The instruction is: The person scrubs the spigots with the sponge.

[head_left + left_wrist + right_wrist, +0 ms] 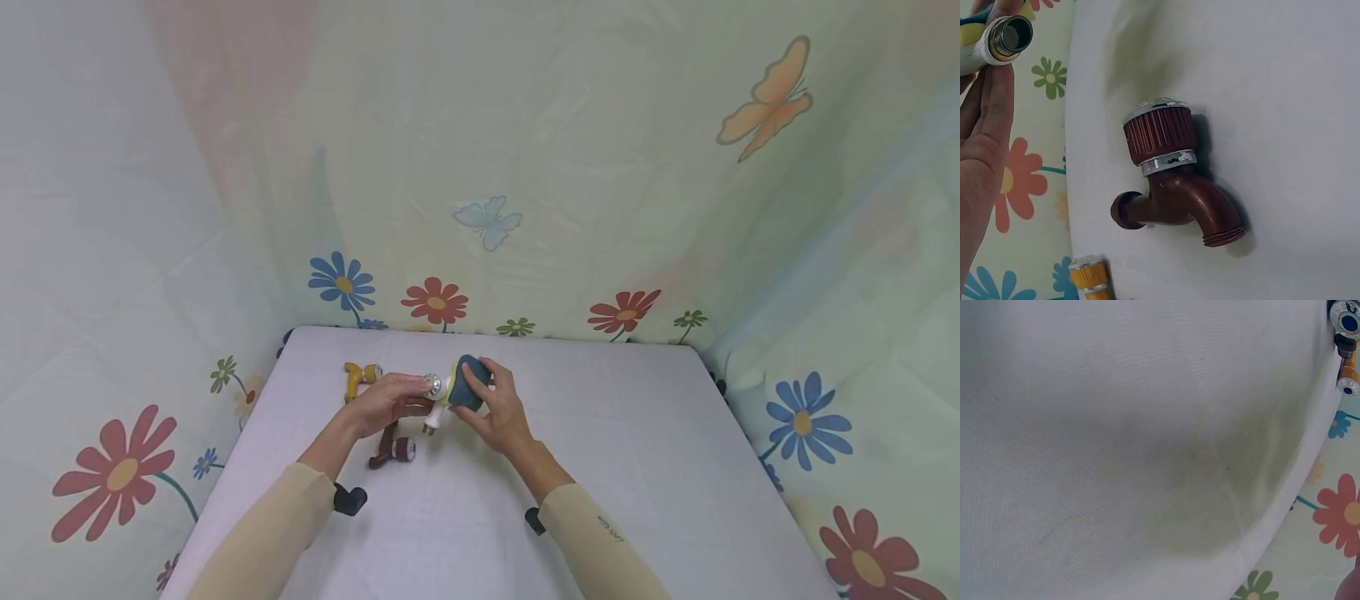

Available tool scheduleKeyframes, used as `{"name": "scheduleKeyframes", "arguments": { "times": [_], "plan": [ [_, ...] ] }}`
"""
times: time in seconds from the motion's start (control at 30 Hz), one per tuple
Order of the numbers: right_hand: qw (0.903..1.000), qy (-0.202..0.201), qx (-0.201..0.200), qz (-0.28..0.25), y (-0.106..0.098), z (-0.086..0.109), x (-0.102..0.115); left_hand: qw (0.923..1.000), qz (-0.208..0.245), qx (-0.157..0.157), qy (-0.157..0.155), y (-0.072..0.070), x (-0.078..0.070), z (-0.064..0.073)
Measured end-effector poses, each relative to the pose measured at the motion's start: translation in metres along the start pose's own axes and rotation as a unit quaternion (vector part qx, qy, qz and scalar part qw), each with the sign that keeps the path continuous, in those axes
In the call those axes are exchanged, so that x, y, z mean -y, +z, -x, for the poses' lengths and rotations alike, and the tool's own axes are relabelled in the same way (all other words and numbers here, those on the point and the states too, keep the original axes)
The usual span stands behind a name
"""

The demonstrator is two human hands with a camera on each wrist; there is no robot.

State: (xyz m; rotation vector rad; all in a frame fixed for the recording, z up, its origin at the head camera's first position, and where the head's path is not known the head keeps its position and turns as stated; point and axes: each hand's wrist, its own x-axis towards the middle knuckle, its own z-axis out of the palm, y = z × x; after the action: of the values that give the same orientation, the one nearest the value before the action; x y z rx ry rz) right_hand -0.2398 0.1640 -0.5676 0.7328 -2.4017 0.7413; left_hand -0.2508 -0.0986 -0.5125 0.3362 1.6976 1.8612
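Note:
Above the middle of the table, my left hand [384, 404] grips a white tap [432, 418] by its body, with its silvery knob top facing the head camera. A blue-and-yellow sponge [474, 382] is in my right hand [504, 417], fingers and thumb bent round it, its yellow side against the tap. In the left wrist view, the threaded metal end of the white tap [1002, 44] shows above the fingers. Below my left hand a dark red-brown tap [1169, 187] lies on the table. The right wrist view shows hardly any of my right hand.
A yellow tap [360, 380] lies on the table just beyond my left hand. The white-covered table [637, 433] extends to both sides. Flower-printed curtains [570, 167] stand behind and beside it. Dark clips sit at the table's edges.

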Motion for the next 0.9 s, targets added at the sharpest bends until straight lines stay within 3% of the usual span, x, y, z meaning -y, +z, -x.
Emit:
{"name": "scheduleKeyframes", "arguments": {
  "times": [0.27, 0.53, 0.7, 0.9],
  "plan": [
    [0.9994, 0.028, 0.001, -0.019, -0.001, 0.001, 0.001, 1.0000, 0.001, 0.006, 0.005, 0.000, 0.002, 0.000],
    [0.9958, 0.071, -0.015, -0.056, -0.001, 0.002, 0.003, 0.9989, 0.024, -0.040, 0.010, 0.002, 0.005, -0.003],
    [0.9960, 0.062, -0.003, -0.065, -0.001, 0.001, 0.008, 0.9966, 0.035, -0.073, 0.014, 0.002, 0.006, -0.004],
    [0.9983, 0.041, 0.013, -0.039, 0.001, 0.001, 0.017, 0.9941, 0.049, -0.093, 0.024, 0.002, 0.005, -0.004]
  ]
}}
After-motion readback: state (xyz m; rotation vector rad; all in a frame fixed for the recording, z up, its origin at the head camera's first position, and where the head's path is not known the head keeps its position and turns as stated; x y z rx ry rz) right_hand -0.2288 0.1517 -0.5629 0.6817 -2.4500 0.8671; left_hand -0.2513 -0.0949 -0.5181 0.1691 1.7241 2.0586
